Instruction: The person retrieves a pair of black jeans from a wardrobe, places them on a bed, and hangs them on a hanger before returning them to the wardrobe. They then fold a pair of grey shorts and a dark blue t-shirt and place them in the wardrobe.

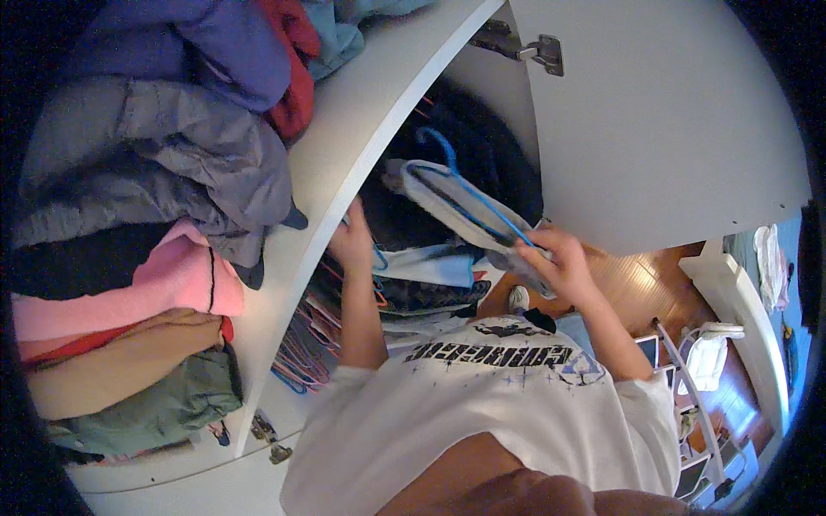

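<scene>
My right hand (554, 263) grips one end of a blue clothes hanger (484, 197) together with the grey-white garment (445, 209) on it. The hanger is tilted, its hook pointing up and away from me. My left hand (352, 242) is raised by the front edge of a white shelf (381, 138), which partly hides its fingers; whether it grips anything is unclear. Dark clothes (464, 142) hang in the wardrobe beyond the hanger. Lower down, a light blue garment (426, 266) lies near my left forearm.
On the shelf are a grey jacket (213, 161), a pink garment (187, 277) and other folded clothes. Several bare hangers (303, 348) cluster left of my body. A wardrobe door (645, 129) stands open at right. Behind it are wood flooring (626, 284) and a white rack (697, 413).
</scene>
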`<state>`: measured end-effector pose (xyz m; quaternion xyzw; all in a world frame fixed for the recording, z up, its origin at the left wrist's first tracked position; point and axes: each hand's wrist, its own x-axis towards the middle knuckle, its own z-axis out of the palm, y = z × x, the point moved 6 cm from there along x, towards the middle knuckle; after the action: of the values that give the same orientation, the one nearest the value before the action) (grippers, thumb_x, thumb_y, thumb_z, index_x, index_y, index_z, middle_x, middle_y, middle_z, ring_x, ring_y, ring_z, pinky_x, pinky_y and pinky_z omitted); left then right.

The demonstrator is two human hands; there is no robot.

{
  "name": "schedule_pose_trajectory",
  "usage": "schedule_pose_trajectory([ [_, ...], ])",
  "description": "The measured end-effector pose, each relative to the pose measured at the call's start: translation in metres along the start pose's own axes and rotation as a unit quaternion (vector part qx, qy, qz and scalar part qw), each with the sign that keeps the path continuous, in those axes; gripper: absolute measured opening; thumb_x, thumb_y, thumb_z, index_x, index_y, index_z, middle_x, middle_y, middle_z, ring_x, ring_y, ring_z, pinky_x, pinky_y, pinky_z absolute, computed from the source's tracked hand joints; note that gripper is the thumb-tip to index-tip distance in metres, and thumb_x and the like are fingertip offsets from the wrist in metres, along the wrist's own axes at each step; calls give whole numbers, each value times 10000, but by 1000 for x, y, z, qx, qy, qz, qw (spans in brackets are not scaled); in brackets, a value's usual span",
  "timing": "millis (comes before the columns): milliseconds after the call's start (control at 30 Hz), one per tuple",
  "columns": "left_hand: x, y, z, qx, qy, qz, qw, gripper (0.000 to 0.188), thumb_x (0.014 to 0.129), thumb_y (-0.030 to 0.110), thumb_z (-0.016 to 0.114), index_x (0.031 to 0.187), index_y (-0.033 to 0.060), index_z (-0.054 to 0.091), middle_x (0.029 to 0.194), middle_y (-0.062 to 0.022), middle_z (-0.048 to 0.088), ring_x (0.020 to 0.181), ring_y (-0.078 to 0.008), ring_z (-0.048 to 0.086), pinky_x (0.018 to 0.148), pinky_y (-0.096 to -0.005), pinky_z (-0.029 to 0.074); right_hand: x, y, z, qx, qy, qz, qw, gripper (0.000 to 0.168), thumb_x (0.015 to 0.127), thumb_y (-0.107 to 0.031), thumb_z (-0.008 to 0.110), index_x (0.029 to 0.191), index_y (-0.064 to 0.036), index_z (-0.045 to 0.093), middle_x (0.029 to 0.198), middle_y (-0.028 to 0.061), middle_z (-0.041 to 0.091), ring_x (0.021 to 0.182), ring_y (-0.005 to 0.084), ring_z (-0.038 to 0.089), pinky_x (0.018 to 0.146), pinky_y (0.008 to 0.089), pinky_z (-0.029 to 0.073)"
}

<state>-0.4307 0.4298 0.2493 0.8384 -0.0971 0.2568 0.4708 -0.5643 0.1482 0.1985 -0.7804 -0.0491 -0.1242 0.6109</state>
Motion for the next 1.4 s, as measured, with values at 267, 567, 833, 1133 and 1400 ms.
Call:
schedule_pose_trajectory([
  [267,14,-81,154,-136,-173,-271,937,581,688,253,675,1157,23,420,1160,-130,462,1015,-237,462,818,-338,393,-89,-17,-78,-95,98,127,982,141,737,-116,606,831,-10,609,737,112,608,670,175,577,621,272,430],
  [567,4,-82,233,72,-209,-156,963,543,646,213,677,1089,-24,471,1110,-173,508,1031,-290,479,867,-356,381,-141,-17,-98,-109,190,166,962,139,739,-102,607,832,1,599,762,101,602,696,163,558,656,251,414],
  [833,-23,-181,202,-113,-52,-347,930,473,742,116,523,1177,-9,386,1136,-177,477,972,-305,500,794,-360,428,-150,-18,-90,-104,200,211,951,124,759,-87,589,828,16,587,740,78,580,685,133,522,643,242,405],
  [1133,-55,-163,90,-138,105,-431,885,436,784,120,434,1194,-9,363,1111,-154,472,922,-260,487,767,-321,416,-150,-9,-84,-68,210,239,946,168,783,-142,593,847,12,581,718,16,544,675,82,469,619,205,368],
  [1400,-44,-162,73,-61,76,-165,981,464,707,101,570,1122,-21,402,1055,-137,462,944,-248,455,872,-314,336,-136,-9,-81,-103,168,218,956,156,769,-128,600,835,13,583,690,25,529,652,90,463,598,205,352],
])
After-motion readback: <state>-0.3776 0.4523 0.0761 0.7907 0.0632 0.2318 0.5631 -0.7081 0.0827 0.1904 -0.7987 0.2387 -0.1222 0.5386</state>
